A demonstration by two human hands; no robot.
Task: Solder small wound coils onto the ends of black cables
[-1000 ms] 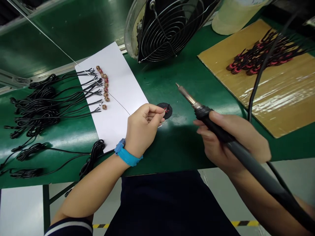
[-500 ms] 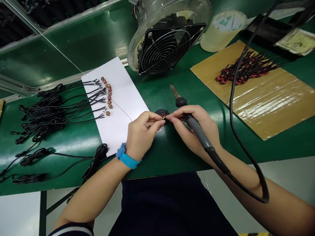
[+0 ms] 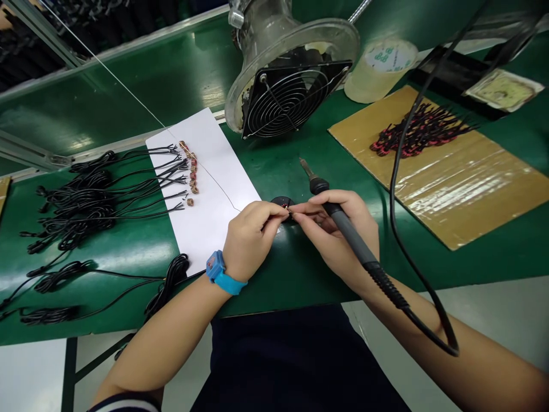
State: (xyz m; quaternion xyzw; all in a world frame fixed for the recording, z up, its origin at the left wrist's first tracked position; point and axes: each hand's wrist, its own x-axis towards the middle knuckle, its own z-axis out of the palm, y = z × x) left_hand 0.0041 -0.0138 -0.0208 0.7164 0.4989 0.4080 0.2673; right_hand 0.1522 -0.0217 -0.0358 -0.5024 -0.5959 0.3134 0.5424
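Note:
My left hand (image 3: 253,232), with a blue wristband (image 3: 223,273) on its wrist, pinches a small wired part (image 3: 286,207) over a round black disc (image 3: 281,201). The fingertips of my right hand (image 3: 343,234) meet it from the other side. A soldering iron (image 3: 349,232) lies across my right hand, between thumb and forefinger, its tip pointing up and away from the part. Thin solder wire (image 3: 217,182) runs down to my left hand. Fingers hide most of the small part.
White paper (image 3: 223,154) holds small copper coils (image 3: 194,166) beside black cables (image 3: 86,194). A fan (image 3: 291,103) stands behind my hands. At right, a brown board (image 3: 454,200) carries red-and-black wired parts (image 3: 420,131); the iron's cord (image 3: 394,212) loops nearby.
The view has shifted slightly, so the table items appear lower. My fingers have moved a little around the small part, and the iron remains in my right hand.

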